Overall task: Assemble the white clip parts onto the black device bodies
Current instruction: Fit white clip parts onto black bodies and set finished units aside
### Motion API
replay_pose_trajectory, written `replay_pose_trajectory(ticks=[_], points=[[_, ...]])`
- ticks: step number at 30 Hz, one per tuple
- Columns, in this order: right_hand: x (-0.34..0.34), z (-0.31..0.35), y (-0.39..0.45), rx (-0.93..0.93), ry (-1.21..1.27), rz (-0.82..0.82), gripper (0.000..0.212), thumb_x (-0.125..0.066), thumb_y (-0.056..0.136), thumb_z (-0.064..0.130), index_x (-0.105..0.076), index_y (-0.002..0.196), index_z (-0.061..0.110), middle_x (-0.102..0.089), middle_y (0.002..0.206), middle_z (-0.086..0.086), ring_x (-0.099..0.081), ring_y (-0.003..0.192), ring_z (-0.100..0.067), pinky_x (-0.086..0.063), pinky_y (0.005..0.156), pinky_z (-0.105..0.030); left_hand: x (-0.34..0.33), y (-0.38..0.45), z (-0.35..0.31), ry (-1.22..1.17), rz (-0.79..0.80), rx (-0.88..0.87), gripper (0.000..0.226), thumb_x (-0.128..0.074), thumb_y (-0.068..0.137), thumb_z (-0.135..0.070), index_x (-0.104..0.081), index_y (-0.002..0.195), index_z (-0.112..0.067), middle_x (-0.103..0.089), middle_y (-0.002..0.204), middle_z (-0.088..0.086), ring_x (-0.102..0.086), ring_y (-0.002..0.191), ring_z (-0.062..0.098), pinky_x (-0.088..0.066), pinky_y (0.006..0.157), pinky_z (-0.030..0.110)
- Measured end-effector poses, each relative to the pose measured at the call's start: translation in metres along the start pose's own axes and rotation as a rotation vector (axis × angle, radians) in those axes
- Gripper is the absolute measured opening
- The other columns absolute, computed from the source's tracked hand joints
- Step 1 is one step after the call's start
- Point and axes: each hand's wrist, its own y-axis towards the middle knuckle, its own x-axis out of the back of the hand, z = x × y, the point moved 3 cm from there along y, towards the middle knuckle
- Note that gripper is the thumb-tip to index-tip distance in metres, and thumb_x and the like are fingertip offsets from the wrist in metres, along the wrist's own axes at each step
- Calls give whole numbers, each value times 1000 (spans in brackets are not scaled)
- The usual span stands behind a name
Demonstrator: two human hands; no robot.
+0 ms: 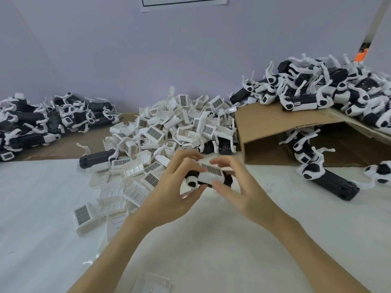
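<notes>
Left hand and right hand both pinching black body with white clip on top, frame centre, above table. Clip probably half-seated; uneven thumb pressure could pop it off or snap tab. Spare clips heaped behind.

No text can be read (the wall sheet shows only a dark border).

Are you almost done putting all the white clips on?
Not yet. Finished-looking devices fill the left heap and the cardboard box. The left hand and right hand hold one device being fitted. A big pile of white clips remains.
</notes>
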Motion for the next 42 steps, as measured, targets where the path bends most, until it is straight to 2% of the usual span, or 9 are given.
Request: replay_pose_trajectory(ticks=[5,8,11,15,21,26,31,36,42], points=[[9,-8,5,-139,0,120,23,-59,106,33,-67,127,28,-69,110,7,-64,103,-14,-53,86,-26,-3,-2,-1,39,86,-134,26,-75,97,-8,-64,118,-17,-30,163,0,-36,153,22,-47,114,41],[10,-11,5,-88,-119,-34,26,-77,94,29,-67,118,29,-68,107,15,-63,103,-4,-48,85,-20,-6,-1,1,34,43,-65,43,-78,96,-21,-53,130,-25,-23,166,-2,-30,156,21,-41,119,29],[4,-2,2,159,-385,-204,39,-80,86,42,-67,116,22,-67,110,15,-49,116,10,-41,101,-28,-5,-2,7,-162,-6,213,65,-81,92,-42,-42,143,-30,-46,148,-15,-44,146,18,-40,117,26],[0,1,2,323,-562,-274,41,-81,86,42,-72,116,15,-72,109,9,-52,114,6,-37,114,-42,-5,-4,13,-89,5,324,40,-74,92,-51,-62,125,-31,-67,114,-16,-62,113,19,-49,100,44],[-3,6,4,348,-581,-271,45,-65,93,52,-76,111,11,-72,100,7,-50,105,-1,-25,111,-20,3,-2,9,-17,-52,298,35,-73,91,-58,-70,113,-32,-67,109,-17,-55,114,13,-28,103,31],[-2,-5,2,124,-332,-96,25,-60,101,44,-75,111,26,-66,92,26,-49,111,14,-29,103,-11,6,-1,4,-10,-92,419,30,-64,80,-77,-64,98,-53,-64,104,-24,-41,115,-15,-35,104,36],[6,-8,4,-168,281,28,28,-52,105,40,-72,114,23,-78,99,-1,-73,88,-18,-55,78,-31,6,-1,1,-123,154,327,78,-74,86,-63,-41,152,-38,-47,152,-25,-42,146,7,-35,117,35],[-1,-13,4,-290,437,23,37,-51,100,48,-63,123,21,-76,105,-11,-75,93,-29,-56,86,-46,5,1,0,-398,38,459,47,-81,83,-53,-68,125,-36,-73,99,2,-72,92,18,-56,84,24],[-17,-3,-2,66,-330,-50,52,-78,93,31,-61,141,27,-65,134,14,-59,124,-11,-48,106,-30,-3,-1,4,-263,-204,619,26,-87,83,-50,-73,97,-34,-52,53,-14,-47,51,7,-36,55,12]])
